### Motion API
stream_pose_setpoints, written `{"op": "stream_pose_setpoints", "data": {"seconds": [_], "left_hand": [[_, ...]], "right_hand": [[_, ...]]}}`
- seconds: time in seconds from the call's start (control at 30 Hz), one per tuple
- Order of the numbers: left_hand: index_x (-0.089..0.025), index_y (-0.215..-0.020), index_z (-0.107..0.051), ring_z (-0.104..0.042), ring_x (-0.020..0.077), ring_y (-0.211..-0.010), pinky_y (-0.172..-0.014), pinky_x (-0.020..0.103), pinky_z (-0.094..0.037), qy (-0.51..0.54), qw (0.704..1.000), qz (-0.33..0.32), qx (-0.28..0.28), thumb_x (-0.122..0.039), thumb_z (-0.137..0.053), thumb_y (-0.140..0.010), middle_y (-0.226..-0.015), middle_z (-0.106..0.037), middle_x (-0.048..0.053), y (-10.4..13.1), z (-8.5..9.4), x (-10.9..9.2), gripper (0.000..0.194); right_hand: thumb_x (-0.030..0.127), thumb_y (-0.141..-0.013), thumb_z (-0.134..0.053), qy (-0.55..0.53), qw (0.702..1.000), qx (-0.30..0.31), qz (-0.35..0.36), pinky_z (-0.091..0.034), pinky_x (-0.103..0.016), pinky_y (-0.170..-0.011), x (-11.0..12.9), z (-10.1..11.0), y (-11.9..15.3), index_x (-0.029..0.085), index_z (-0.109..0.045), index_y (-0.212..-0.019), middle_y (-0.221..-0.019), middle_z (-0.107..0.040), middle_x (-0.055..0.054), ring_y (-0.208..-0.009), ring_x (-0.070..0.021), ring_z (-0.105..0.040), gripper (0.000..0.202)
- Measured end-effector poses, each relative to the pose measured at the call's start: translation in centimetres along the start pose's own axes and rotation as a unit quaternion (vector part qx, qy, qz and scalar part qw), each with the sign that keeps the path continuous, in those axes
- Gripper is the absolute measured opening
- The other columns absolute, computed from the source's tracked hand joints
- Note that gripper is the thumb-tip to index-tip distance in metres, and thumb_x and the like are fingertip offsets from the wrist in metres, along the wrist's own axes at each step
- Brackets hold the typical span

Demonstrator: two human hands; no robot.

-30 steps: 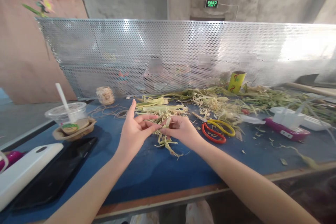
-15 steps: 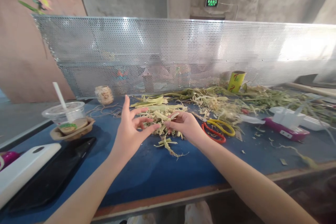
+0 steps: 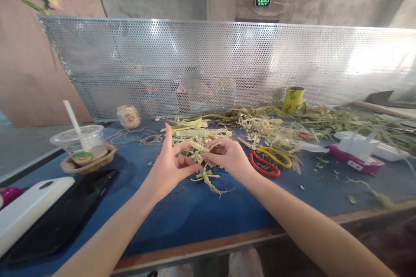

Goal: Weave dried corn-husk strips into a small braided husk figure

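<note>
At the middle of the blue tabletop (image 3: 191, 212), both hands work close together over pale, dried plant strips (image 3: 195, 154). My right hand (image 3: 230, 156) pinches a light strip between thumb and fingers. My left hand (image 3: 172, 162) has one finger raised, while its thumb and other fingers close around the strips from the left side. Exactly what those fingertips hold is partly hidden. Below the hands, a small twisted piece with thin, root-like ends (image 3: 208, 180) lies on the table. Scissors with red and yellow handles (image 3: 276, 156) rest right beside my right wrist.
Leafy stalks (image 3: 338, 121) spread along the back right, near a yellow tube (image 3: 293, 100) and a purple power strip (image 3: 355, 160). To the left are a lidded cup (image 3: 78, 138), a twine roll (image 3: 128, 117) and a black tablet (image 3: 65, 220). A perforated metal screen (image 3: 208, 52) stands behind.
My left hand has shifted slightly right and down, its fingers curling in closer to its thumb. The right hand stays nearly in place, still pinching the strip.
</note>
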State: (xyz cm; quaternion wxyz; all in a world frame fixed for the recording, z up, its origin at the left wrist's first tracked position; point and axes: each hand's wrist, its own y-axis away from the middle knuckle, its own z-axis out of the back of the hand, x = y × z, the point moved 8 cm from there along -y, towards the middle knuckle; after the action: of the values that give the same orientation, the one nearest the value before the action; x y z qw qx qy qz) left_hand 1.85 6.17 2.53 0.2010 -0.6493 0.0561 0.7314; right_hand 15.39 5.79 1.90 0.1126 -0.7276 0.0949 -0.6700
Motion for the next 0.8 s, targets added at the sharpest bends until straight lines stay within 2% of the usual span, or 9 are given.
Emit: {"op": "stream_pose_setpoints", "data": {"seconds": [0.1,0.23,0.33,0.43,0.53,0.63,0.7,0.8], "left_hand": [[-0.043,-0.135,0.026,-0.057,0.0071,-0.063,-0.067,0.032,-0.052,0.009,0.999,0.028,0.025,-0.017,-0.075,-0.064,-0.124,-0.051,0.010,0.3,-0.3,0.1,0.126],[-0.041,-0.135,0.026,-0.057,0.0082,-0.061,-0.061,0.030,-0.051,0.011,0.999,0.030,0.037,-0.018,-0.075,-0.063,-0.116,-0.058,0.008,0.5,-0.4,0.0,0.126],[-0.041,-0.136,0.025,-0.061,0.0110,-0.068,-0.063,0.030,-0.051,0.016,0.999,0.028,0.037,-0.017,-0.075,-0.063,-0.124,-0.053,0.010,0.5,-0.4,0.1,0.126],[-0.040,-0.136,0.024,-0.063,0.0138,-0.078,-0.067,0.031,-0.052,0.029,0.999,0.026,0.027,-0.018,-0.075,-0.064,-0.133,-0.048,0.011,0.4,-0.4,-0.1,0.124],[-0.036,-0.139,0.020,-0.063,0.0134,-0.071,-0.058,0.025,-0.049,0.034,0.999,0.012,0.017,-0.019,-0.075,-0.065,-0.127,-0.055,0.011,0.3,-0.5,-0.5,0.122],[-0.030,-0.140,0.020,-0.060,0.0114,-0.059,-0.049,0.023,-0.046,0.043,0.999,-0.011,0.013,-0.020,-0.074,-0.067,-0.118,-0.062,0.013,0.1,-0.6,-0.7,0.120],[-0.029,-0.141,0.019,-0.059,0.0109,-0.056,-0.048,0.023,-0.046,0.045,0.999,-0.024,0.011,-0.021,-0.074,-0.068,-0.112,-0.065,0.012,-0.1,-0.6,-0.6,0.118],[-0.024,-0.143,0.013,-0.060,0.0120,-0.055,-0.049,0.024,-0.047,0.028,0.999,-0.039,-0.001,-0.022,-0.073,-0.068,-0.095,-0.070,0.008,-0.4,-0.3,-0.4,0.115]], "right_hand": [[0.026,-0.054,-0.076,-0.012,1.000,0.002,-0.002,-0.043,-0.023,-0.045,0.2,0.3,0.1,0.017,-0.059,-0.061,-0.056,-0.059,0.004,-0.041,-0.0074,-0.050,0.021],[0.032,-0.056,-0.077,-0.008,1.000,0.014,-0.002,-0.042,-0.023,-0.045,0.4,0.6,-0.1,0.016,-0.062,-0.064,-0.051,-0.057,0.004,-0.041,-0.0069,-0.049,0.024],[0.035,-0.054,-0.079,-0.017,0.998,0.041,-0.032,-0.044,-0.022,-0.047,-0.1,0.4,-0.2,0.014,-0.064,-0.065,-0.053,-0.058,0.004,-0.043,-0.0067,-0.051,0.028],[0.037,-0.061,-0.074,-0.034,0.995,0.078,-0.051,-0.051,-0.024,-0.059,-0.2,-0.1,-0.1,0.014,-0.064,-0.065,-0.061,-0.064,0.001,-0.053,-0.0087,-0.059,0.026],[0.030,-0.067,-0.071,-0.062,0.990,0.117,-0.041,-0.054,-0.027,-0.070,0.4,-0.9,0.2,0.015,-0.063,-0.078,-0.075,-0.065,0.000,-0.066,-0.0114,-0.065,0.020],[0.015,-0.063,-0.071,-0.065,0.992,0.104,-0.030,-0.056,-0.030,-0.067,0.7,-0.9,0.3,0.019,-0.054,-0.101,-0.078,-0.060,0.004,-0.063,-0.0123,-0.066,0.042],[0.012,-0.063,-0.069,-0.055,0.994,0.089,-0.026,-0.056,-0.030,-0.065,0.6,-0.8,0.2,0.020,-0.048,-0.105,-0.078,-0.057,0.004,-0.061,-0.0120,-0.065,0.048],[0.014,-0.066,-0.066,-0.023,0.996,0.085,-0.015,-0.055,-0.029,-0.066,0.5,-0.8,0.2,0.020,-0.045,-0.104,-0.084,-0.055,0.002,-0.067,-0.0119,-0.064,0.043]]}}
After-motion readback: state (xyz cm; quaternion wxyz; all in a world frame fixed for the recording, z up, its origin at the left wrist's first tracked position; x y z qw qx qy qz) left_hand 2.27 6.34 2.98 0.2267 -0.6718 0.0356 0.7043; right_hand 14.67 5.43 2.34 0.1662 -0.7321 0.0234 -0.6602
